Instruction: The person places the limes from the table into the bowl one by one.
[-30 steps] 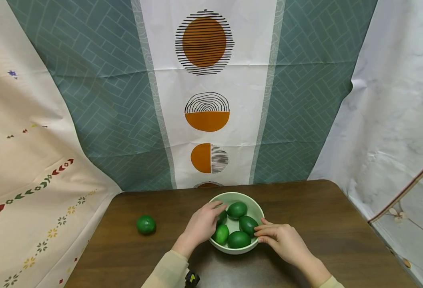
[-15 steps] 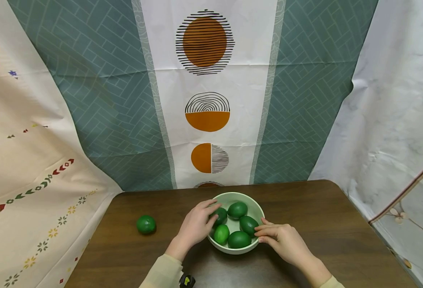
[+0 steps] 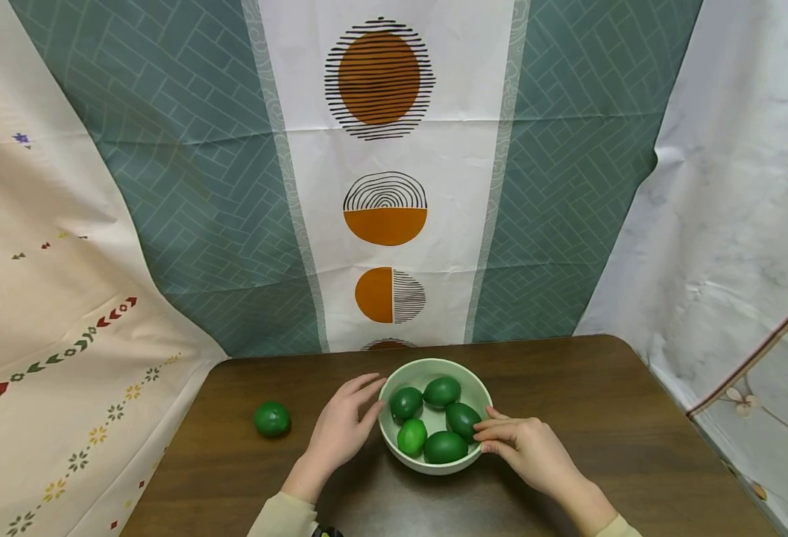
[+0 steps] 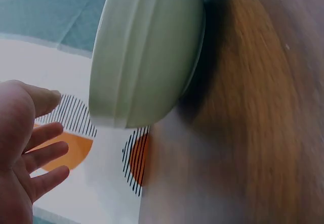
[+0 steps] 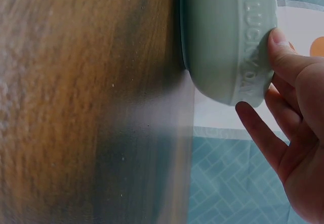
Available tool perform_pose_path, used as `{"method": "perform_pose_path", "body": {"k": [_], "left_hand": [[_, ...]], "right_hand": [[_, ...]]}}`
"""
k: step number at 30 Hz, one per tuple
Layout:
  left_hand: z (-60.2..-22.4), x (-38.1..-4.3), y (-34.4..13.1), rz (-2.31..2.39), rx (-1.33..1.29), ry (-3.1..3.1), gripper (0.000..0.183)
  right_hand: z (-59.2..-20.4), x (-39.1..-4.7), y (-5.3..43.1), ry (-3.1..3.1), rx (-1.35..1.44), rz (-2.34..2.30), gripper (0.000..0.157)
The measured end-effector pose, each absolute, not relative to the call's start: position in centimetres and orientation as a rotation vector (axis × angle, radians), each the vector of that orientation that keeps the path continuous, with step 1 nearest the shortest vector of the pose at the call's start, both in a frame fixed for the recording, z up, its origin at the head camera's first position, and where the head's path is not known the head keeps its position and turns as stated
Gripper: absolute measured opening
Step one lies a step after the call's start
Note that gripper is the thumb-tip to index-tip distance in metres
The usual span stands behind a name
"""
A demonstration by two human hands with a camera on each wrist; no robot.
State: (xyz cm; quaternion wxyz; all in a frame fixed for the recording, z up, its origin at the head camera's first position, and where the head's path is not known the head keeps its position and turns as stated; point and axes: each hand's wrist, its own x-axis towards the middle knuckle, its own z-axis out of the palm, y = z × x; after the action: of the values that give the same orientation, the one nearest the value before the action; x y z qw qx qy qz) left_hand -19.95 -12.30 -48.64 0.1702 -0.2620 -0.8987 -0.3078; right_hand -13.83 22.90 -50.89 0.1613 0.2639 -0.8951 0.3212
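A pale green bowl with raised lettering on its outside stands on the table and holds several egg-shaped green fruits, among them a lighter lime-like one and a dark one. My right hand grips the bowl's right rim, its thumb outside and fingers over the edge by another dark green fruit. Beside the bowl's left rim, my left hand has its fingers spread and holds nothing. In the left wrist view, that hand is apart from the bowl wall.
One more green fruit lies on the dark wooden table, left of my left hand. Behind the table hangs a patterned cloth. Other cloths hang along the left and right sides.
My left hand has let go of a dark green fruit inside the bowl and drawn back leftward past the rim. The right hand has kept its place on the bowl.
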Motion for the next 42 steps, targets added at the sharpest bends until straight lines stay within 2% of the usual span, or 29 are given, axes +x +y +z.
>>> {"method": "perform_pose_path", "body": {"k": [20,42], "left_hand": [[-51.5,-17.9,-19.0,-0.821,-0.549,-2.53,0.047],[-51.7,-17.1,-24.1,-0.819,-0.42,-2.579,0.049]], "right_hand": [[-50.9,-13.7,22.9,-2.552,0.762,0.914,0.016],[-50.7,-13.9,22.9,-2.567,0.755,0.885,0.017]]}}
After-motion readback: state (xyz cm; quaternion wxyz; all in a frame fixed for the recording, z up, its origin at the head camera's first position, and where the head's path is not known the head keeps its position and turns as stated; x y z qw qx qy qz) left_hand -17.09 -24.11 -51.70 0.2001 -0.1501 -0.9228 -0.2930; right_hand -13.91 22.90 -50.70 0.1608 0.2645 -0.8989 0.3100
